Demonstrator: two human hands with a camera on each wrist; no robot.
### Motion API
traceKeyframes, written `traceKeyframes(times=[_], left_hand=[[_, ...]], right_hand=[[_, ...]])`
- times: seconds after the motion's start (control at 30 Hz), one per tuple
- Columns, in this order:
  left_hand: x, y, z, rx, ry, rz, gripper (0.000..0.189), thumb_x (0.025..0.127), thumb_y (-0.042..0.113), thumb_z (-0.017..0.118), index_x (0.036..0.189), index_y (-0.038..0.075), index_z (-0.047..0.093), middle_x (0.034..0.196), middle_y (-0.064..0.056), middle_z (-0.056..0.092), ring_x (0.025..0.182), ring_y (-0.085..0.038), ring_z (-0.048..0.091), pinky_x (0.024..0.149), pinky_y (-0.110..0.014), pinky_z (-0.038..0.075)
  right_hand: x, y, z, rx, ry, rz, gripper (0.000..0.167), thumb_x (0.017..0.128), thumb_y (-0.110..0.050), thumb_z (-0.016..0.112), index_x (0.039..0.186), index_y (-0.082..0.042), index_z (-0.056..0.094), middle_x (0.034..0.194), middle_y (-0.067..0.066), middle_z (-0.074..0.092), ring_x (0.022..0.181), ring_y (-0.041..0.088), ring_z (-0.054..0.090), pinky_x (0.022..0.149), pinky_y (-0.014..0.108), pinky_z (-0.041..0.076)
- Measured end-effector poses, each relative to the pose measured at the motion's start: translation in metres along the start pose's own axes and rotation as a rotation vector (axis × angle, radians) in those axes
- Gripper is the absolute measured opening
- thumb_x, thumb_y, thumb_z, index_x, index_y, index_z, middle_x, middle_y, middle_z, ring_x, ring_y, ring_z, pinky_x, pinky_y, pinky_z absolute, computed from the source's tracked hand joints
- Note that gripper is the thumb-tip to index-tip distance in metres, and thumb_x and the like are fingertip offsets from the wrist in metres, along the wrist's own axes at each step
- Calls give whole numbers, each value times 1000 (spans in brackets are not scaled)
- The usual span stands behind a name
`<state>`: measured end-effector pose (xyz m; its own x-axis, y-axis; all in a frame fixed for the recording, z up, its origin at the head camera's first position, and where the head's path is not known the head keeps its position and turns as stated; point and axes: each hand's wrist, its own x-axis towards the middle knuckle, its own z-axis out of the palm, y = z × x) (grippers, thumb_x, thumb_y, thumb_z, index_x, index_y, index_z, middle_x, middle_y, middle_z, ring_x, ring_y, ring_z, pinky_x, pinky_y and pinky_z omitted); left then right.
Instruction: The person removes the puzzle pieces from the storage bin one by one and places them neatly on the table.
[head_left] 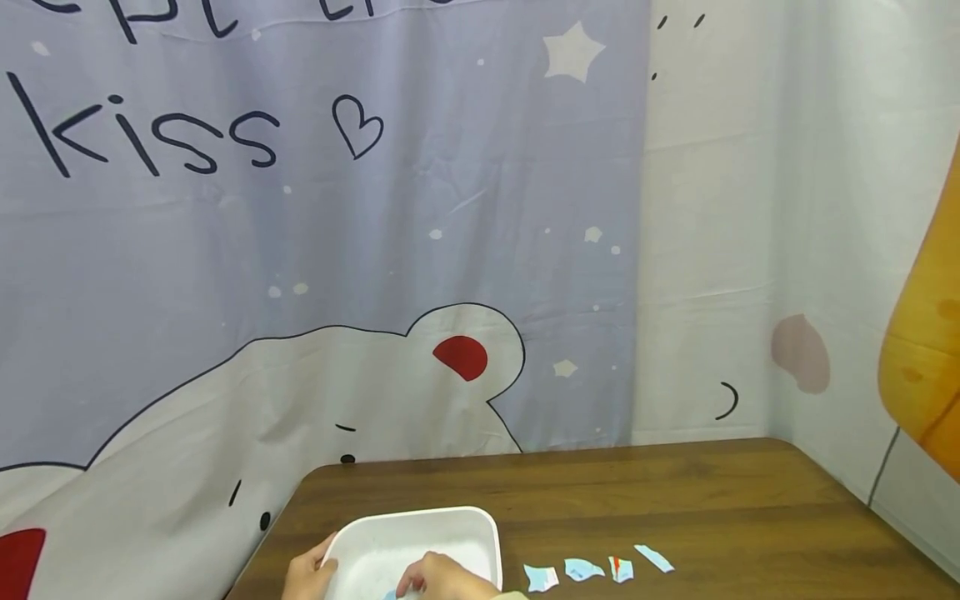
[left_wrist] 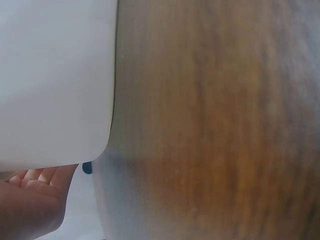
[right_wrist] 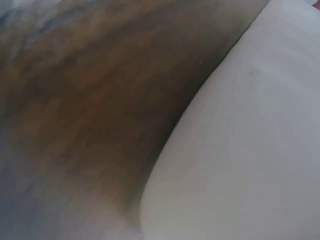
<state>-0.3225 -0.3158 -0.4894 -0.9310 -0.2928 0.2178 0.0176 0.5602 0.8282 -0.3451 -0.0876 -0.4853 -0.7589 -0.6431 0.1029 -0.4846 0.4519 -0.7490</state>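
Observation:
A white plastic basin (head_left: pixel 486 542) sits at the front of the wooden table. My left hand (head_left: pixel 306 575) grips its left side, thumb at the rim and fingers along the outer wall. In the left wrist view that hand (left_wrist: pixel 37 200) shows beside the basin's corner (left_wrist: pixel 60 115). My right hand (head_left: pixel 442 577) reaches into the basin with bent fingers, pinching at a light blue paper scrap (head_left: pixel 390 595) near the bottom of the head view. The right wrist view shows mostly the basin's pale outer wall (right_wrist: pixel 235 160), with the fingers out of sight.
Right of the basin, several torn light blue paper scraps lie in a row: one (head_left: pixel 541 577), a wider one (head_left: pixel 583 569), one with a red mark (head_left: pixel 621 569) and a narrow strip (head_left: pixel 654 558). A printed curtain (head_left: pixel 450 208) hangs behind the table (head_left: pixel 712 492).

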Motion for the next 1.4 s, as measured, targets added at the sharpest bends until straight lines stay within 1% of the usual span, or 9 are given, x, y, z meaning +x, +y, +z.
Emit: traceKeyframes(times=[0.13, 0.27, 0.33, 0.5, 0.67, 0.8, 1.1, 1.33, 1.4], left_hand=[[0, 1, 0, 6, 1, -5, 48, 82, 4, 55, 127, -12, 53, 106, -37, 66, 76, -21, 66, 60, -27, 54], [0, 3, -1, 7, 2, -19, 48, 82, 4, 55, 127, -11, 53, 107, -37, 65, 77, -21, 66, 61, -28, 55], [0, 3, -1, 7, 2, -22, 48, 82, 4, 55, 127, -11, 53, 109, -37, 64, 78, -22, 66, 62, -29, 55], [0, 3, -1, 14, 3, -24, 47, 82, 5, 55, 127, -11, 54, 109, -37, 64, 78, -22, 66, 61, -28, 54], [0, 3, -1, 14, 1, -39, 48, 81, 6, 55, 126, -11, 54, 110, -37, 63, 80, -22, 66, 62, -29, 55], [1, 2, -2, 24, -6, -35, 48, 81, 6, 54, 126, -11, 54, 111, -38, 62, 82, -26, 67, 64, -33, 57], [1, 3, -1, 4, -13, -33, 49, 81, 5, 54, 127, -12, 53, 110, -37, 63, 79, -21, 67, 60, -26, 54], [3, 1, -1, -14, -25, -51, 50, 80, 6, 54, 127, -11, 52, 109, -37, 64, 79, -20, 67, 62, -27, 54], [4, 0, -2, -6, -30, -54, 50, 81, 6, 54, 127, -11, 52, 109, -37, 64, 79, -21, 67, 62, -28, 55]], right_hand=[[4, -1, 2, -123, -12, -5, 16, 77, -5, 74, 91, -11, 74, 78, -1, 61, 70, -1, 46, 68, 15, 42], [5, -1, 2, -172, -21, -1, 16, 77, -5, 74, 91, -13, 74, 79, -2, 61, 71, 0, 47, 69, 15, 42], [5, 0, 2, -160, -22, -1, 15, 77, -4, 74, 90, -11, 73, 79, -2, 62, 71, 0, 48, 69, 15, 43], [3, 1, 2, -80, -11, 2, 13, 73, -3, 76, 84, -6, 69, 74, -3, 63, 68, -2, 48, 70, 14, 44], [0, -1, 2, -23, 1, 4, 14, 72, -1, 73, 81, -6, 64, 69, -5, 58, 65, -3, 45, 67, 14, 43], [-1, -2, 2, 17, 8, 11, 15, 71, 0, 72, 80, -6, 62, 66, -6, 55, 62, -2, 44, 65, 14, 42], [-1, -2, 0, 38, 11, 30, 17, 69, 3, 72, 80, -7, 64, 65, -3, 59, 61, -1, 47, 63, 15, 43], [-3, 1, -2, 93, -17, -51, 16, 72, 2, 72, 87, -4, 71, 62, -2, 60, 59, -4, 46, 58, 14, 41], [-3, 1, -2, 115, -18, -52, 15, 73, 2, 72, 87, -3, 72, 61, -4, 59, 59, -4, 46, 56, 14, 41]])
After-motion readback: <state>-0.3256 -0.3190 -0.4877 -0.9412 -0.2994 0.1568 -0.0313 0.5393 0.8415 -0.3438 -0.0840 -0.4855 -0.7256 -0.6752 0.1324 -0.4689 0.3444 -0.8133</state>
